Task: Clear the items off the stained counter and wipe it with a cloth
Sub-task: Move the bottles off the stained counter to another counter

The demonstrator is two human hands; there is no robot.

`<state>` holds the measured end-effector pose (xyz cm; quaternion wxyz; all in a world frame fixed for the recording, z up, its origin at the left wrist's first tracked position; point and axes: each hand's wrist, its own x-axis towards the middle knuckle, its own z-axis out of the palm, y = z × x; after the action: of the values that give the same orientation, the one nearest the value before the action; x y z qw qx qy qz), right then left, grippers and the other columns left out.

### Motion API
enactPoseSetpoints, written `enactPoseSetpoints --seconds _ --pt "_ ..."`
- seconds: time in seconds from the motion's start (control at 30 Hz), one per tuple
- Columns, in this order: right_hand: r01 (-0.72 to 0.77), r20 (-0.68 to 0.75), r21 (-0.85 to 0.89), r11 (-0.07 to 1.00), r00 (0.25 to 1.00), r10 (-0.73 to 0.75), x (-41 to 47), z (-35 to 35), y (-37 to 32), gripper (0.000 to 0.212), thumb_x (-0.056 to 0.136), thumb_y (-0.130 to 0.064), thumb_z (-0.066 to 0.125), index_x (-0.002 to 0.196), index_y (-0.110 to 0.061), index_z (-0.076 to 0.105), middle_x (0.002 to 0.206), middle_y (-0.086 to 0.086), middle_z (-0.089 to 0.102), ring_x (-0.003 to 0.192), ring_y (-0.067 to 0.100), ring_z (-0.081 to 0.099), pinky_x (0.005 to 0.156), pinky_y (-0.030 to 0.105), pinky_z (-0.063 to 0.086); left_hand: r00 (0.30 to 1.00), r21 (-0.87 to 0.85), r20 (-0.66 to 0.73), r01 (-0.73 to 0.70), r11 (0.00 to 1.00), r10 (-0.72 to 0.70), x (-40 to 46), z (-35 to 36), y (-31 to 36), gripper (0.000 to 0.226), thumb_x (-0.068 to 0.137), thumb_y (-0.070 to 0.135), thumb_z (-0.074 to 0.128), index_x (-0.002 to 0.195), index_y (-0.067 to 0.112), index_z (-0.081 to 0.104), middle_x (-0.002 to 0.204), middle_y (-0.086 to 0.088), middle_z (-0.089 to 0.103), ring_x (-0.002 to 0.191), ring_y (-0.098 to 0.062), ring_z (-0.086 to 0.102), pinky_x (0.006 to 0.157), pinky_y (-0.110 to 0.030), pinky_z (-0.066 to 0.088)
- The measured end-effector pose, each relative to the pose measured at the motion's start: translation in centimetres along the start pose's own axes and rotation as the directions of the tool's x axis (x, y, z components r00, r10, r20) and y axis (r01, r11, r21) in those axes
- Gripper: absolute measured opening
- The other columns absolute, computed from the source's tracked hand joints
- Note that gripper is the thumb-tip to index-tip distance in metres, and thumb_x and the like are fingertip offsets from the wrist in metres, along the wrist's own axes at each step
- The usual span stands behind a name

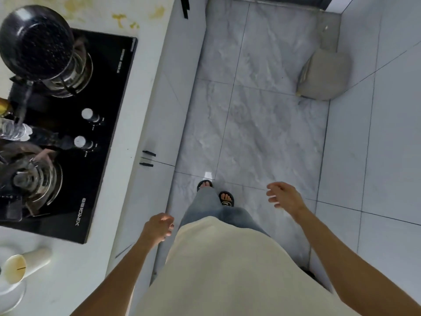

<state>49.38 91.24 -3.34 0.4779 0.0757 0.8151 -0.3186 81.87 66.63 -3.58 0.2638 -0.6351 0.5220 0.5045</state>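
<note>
The white counter (145,71) runs along the left, with yellow stains (120,18) at its far end. A black pot (36,42) stands on the black gas hob (95,124). At the near left stands a cream candle (25,265). A clear plastic bottle (16,131) lies at the left edge. My left hand (159,226) hangs beside the counter's front edge, fingers loosely curled, holding nothing. My right hand (282,195) is out over the floor, fingers relaxed and empty. No cloth is in view.
Grey marble floor tiles (257,124) stretch ahead. A grey-beige bin (323,74) stands at the far right by the white wall. White cabinet doors with black handles (148,159) sit under the counter. A glass dish (13,297) is at the near left corner.
</note>
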Motion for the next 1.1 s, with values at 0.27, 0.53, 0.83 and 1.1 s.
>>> enactPoseSetpoints --seconds 0.27,0.53,0.83,1.1 --pt "0.096 0.017 -0.032 0.995 0.995 -0.095 6.3 -1.1 -14.1 0.019 0.104 -0.022 0.055 0.108 -0.014 0.072 0.096 0.008 0.075 0.08 0.023 0.068 0.069 0.031 0.052 0.997 0.045 0.039 0.064 0.997 -0.066 4.4 -3.3 7.0 0.014 0.107 0.011 0.057 0.107 0.006 0.069 0.079 -0.004 0.067 0.062 -0.015 0.062 0.048 -0.02 0.046" --pt "-0.027 -0.047 -0.084 0.996 0.999 0.023 10.2 -3.5 -17.6 0.019 0.105 -0.02 0.054 0.107 -0.014 0.072 0.096 0.01 0.076 0.078 0.025 0.07 0.068 0.032 0.052 0.996 -0.027 0.049 -0.07 0.997 0.071 8.6 -7.7 24.3 0.013 0.106 0.017 0.056 0.099 0.013 0.066 0.089 -0.007 0.071 0.076 -0.024 0.066 0.07 -0.032 0.053" --pt "-0.273 0.009 0.037 0.961 0.962 0.273 15.8 -8.5 -20.7 0.018 0.106 -0.01 0.052 0.111 0.0 0.066 0.091 0.019 0.069 0.072 0.031 0.061 0.067 0.032 0.043 0.96 -0.016 0.004 -0.281 0.96 0.281 11.8 -9.9 42.0 0.019 0.103 0.029 0.056 0.102 0.018 0.071 0.098 -0.004 0.077 0.078 -0.017 0.07 0.077 -0.03 0.054" --pt "-0.134 0.007 -0.148 0.98 0.991 0.137 24.5 -13.4 -34.1 0.019 0.104 -0.016 0.056 0.112 -0.004 0.069 0.094 0.015 0.074 0.077 0.03 0.065 0.069 0.035 0.047 0.975 0.095 -0.094 -0.192 0.977 0.201 13.6 -10.0 48.3 0.028 0.106 0.031 0.055 0.122 0.014 0.071 0.115 -0.01 0.076 0.108 -0.03 0.073 0.102 -0.045 0.058"
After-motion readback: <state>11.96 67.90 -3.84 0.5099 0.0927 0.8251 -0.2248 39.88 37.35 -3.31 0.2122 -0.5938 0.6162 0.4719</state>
